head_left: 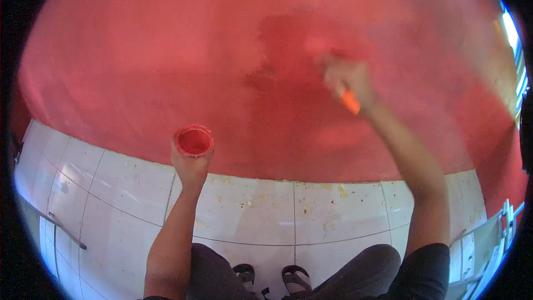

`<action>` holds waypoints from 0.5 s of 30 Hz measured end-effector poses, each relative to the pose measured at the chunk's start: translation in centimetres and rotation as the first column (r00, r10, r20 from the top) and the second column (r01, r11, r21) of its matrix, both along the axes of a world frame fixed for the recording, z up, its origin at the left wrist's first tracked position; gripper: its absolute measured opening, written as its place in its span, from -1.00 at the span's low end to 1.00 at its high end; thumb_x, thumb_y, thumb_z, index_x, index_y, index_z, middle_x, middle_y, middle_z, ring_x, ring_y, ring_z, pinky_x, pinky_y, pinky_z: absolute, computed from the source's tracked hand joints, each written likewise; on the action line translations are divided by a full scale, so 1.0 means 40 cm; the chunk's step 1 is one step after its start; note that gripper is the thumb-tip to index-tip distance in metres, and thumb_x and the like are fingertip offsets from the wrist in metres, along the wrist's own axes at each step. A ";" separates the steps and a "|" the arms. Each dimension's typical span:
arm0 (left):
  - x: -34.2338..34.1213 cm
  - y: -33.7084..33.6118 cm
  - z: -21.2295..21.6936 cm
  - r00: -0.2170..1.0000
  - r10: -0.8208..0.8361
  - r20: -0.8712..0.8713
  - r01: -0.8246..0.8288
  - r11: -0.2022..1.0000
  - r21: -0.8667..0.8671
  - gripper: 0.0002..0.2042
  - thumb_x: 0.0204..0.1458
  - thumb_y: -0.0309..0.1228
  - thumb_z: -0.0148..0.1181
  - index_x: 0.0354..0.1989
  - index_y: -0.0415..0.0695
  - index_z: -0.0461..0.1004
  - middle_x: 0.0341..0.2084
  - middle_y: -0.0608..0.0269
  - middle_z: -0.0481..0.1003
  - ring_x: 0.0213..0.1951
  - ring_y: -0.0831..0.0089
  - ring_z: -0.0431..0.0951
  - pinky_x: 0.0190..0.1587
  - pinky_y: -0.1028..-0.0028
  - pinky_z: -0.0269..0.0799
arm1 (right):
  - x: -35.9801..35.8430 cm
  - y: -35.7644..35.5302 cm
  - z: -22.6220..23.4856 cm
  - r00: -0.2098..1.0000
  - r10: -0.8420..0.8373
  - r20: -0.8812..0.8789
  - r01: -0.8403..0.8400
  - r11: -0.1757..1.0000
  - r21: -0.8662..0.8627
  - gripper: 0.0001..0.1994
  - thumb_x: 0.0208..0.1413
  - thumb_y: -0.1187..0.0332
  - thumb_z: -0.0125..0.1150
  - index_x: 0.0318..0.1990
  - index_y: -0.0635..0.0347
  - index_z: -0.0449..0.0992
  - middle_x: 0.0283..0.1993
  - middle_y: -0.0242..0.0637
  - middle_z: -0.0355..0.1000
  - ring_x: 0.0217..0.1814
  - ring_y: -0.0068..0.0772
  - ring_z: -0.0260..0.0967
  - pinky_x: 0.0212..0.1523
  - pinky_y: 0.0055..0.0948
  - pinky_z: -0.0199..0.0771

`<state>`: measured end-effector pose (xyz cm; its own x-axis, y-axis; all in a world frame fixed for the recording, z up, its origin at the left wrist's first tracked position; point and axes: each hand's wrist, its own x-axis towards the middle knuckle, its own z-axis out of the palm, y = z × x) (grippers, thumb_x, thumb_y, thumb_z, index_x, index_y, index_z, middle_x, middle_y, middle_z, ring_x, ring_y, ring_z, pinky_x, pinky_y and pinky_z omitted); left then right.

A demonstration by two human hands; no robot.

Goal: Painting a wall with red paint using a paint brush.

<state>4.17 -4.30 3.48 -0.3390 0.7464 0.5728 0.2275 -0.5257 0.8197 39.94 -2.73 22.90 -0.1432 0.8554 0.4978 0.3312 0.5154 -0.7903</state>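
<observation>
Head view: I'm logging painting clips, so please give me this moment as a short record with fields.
left hand: left hand grips a small red cup, upright, red paint inside
right hand: right hand raised to the wall, gripping an orange-handled brush; head blurred
wall: red wall, darker wet patch left of the brush
floor: white tiles, paint-flecked
person: squatting, sandalled feet at the bottom edge

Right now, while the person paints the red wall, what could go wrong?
The small red cup of paint in the left hand is open; if tilted, it may spill on the white floor tiles. The brush in the right hand could drip onto the sandalled feet below.
</observation>
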 end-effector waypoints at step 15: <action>0.045 0.049 0.316 0.903 -0.424 0.070 0.425 0.905 -0.006 -0.03 -0.32 -0.44 0.54 0.33 -0.34 0.09 -0.09 0.15 0.50 -0.01 0.36 0.53 0.07 0.33 0.48 | 0.292 0.097 0.676 0.251 -0.961 0.117 -0.058 0.105 0.993 -0.80 0.10 0.24 0.22 -0.26 0.17 0.53 -0.32 -0.24 0.48 -0.27 -0.27 0.45 -0.23 -0.29 0.44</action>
